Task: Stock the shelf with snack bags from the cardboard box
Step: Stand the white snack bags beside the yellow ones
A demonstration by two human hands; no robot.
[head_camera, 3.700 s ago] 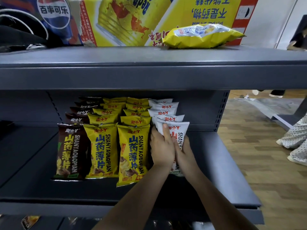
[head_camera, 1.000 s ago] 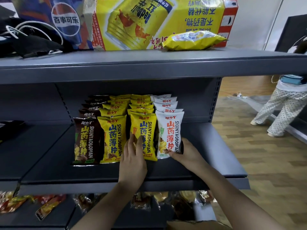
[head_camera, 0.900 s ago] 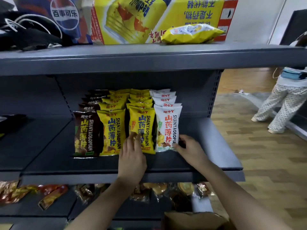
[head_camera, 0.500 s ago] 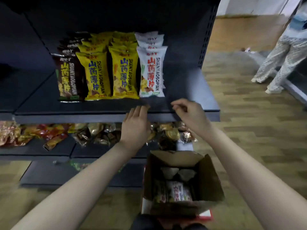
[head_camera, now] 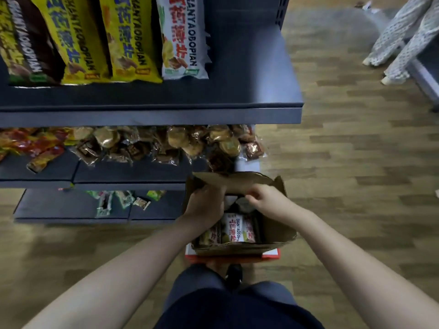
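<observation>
While both hands reach into the open brown cardboard box on the floor, the left hand has fingers curled inside and the right hand pinches; what either holds is hidden. Just beneath them lie white foil snack bags, likely light, crinkly, crushable, best taken by an edge. Above the hands, the box flap and grey metal shelf overhang.
</observation>
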